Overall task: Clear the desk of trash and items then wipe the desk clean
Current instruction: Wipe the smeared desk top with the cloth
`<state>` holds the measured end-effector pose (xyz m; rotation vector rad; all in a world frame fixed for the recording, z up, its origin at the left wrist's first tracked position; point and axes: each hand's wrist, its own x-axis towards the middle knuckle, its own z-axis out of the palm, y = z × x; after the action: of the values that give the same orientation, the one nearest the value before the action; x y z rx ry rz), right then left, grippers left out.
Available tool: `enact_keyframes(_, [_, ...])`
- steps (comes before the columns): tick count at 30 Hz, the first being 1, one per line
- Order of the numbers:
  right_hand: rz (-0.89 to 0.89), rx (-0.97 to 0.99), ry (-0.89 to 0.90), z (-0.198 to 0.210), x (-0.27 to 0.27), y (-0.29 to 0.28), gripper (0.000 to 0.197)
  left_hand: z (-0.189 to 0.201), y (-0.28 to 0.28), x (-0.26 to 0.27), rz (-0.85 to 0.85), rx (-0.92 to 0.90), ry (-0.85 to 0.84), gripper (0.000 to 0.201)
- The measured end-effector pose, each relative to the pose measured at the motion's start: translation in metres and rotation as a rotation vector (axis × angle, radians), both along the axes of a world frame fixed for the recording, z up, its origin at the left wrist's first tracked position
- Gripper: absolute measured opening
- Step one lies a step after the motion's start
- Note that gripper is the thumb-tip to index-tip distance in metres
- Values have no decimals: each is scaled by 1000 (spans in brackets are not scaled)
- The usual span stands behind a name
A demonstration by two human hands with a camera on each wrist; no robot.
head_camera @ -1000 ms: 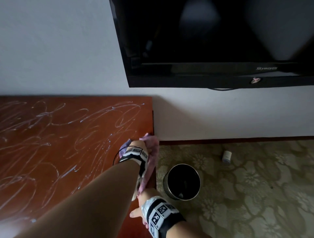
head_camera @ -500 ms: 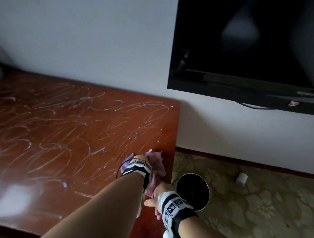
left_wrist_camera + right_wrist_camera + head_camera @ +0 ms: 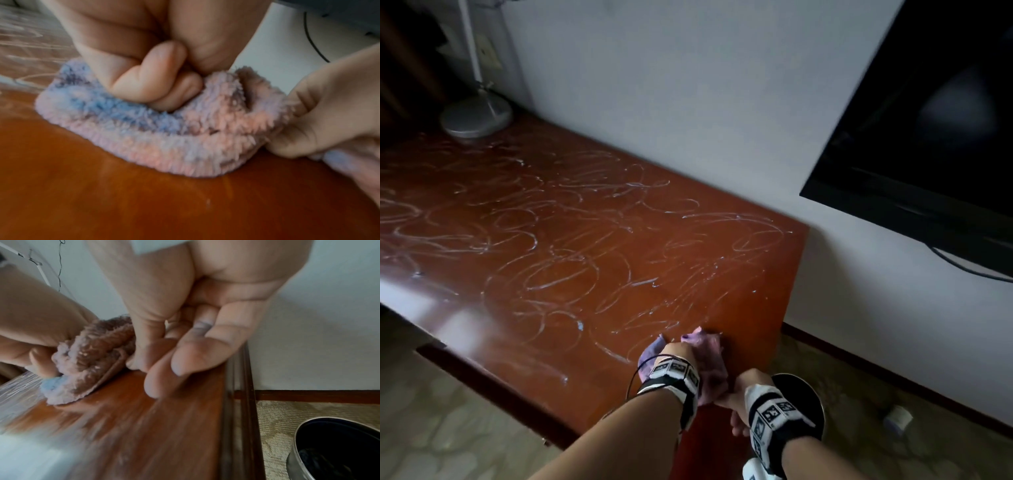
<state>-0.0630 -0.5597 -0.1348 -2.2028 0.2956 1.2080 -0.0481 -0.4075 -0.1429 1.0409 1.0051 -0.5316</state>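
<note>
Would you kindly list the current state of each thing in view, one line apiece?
Desk: covered in whitish swirl streaks, near right corner looks clean.
Cloth: bunched, lying on the desk near its right edge.
Left hand: grips the cloth with curled fingers.
Right hand: pinches the cloth's end.
Bin: upright on the floor, open, dark inside.
Television: off, wall-mounted.
Lamp: standing on the desk's far end.

White wall (image 3: 688, 102) behind; black wall-mounted TV (image 3: 935, 113) upper right, cable hanging below; patterned beige carpet (image 3: 893, 411) with dark skirting board (image 3: 876, 373); lamp base (image 3: 476, 116) at far left corner.
</note>
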Motion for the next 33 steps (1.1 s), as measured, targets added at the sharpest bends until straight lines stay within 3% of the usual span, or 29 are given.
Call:
enact_keyframes(2, [5,10,-2,-2,0,-1,34,-12,11,-3,355,-427,-153,59])
enact_keyframes(3, [7,9,4,-1,0,-2,35,-18,15,-1,407,-524,-222,63])
enact_keyframes(5, [7,-18,47,0,-3,0,38,-16,13,6,422,-396,-306,66])
enact_keyframes(6, [5,-38,62,1,-4,1,39,-14,12,12,472,-294,-370,53])
enact_keyframes(7, [1,-42,61,1,-5,2,40,-19,11,15,529,-467,-473,30])
enact_keyframes(8, [-1,-29,38,-1,-6,2,38,-18,22,11,633,-446,-502,20])
enact_keyframes(9, [-5,-6,5,-2,-7,2,36,-19,24,5,707,-501,-394,29])
enact_keyframes(10, [-10,6,-21,-1,-8,2,35,-8,29,-13,626,-284,-302,47])
enact_keyframes(11, [-9,10,-36,0,-10,1,35,-22,36,-27,576,-317,-162,60])
enact_keyframes(12, [-7,5,-41,1,-9,2,35,-30,42,-41,528,-364,-124,66])
enact_keyframes(16, [-40,-29,42,-2,-4,4,34,-33,42,-42,396,-109,-46,66])
enact_keyframes(17, [-50,-38,73,-4,-3,4,35,-22,39,-30,291,17,-44,64])
enact_keyframes(20, [-37,-53,117,-7,-3,3,38,2,30,4,-372,544,-44,39])
enact_keyframes(22, [-15,-68,112,-8,-2,1,39,3,27,27,-503,652,-47,36])
enact_keyframes(24, [-13,-78,106,-6,-3,-1,40,2,30,23,-520,629,-108,37])
enact_keyframes(27, [-26,-45,56,-6,-5,3,35,-8,47,-16,192,-152,-151,69])
enact_keyframes(28, [-36,-48,46,-5,-5,5,35,-22,53,-25,211,-250,-91,70])
enact_keyframes(31, [10,-97,3,-1,-4,9,37,-26,48,-39,-76,11,15,38])
enact_keyframes(32, [52,-109,-8,-2,-2,12,37,-35,44,-35,-132,198,-12,41])
enact_keyframes(33, [87,-112,-11,-3,0,17,37,-28,42,-29,-124,173,-65,39])
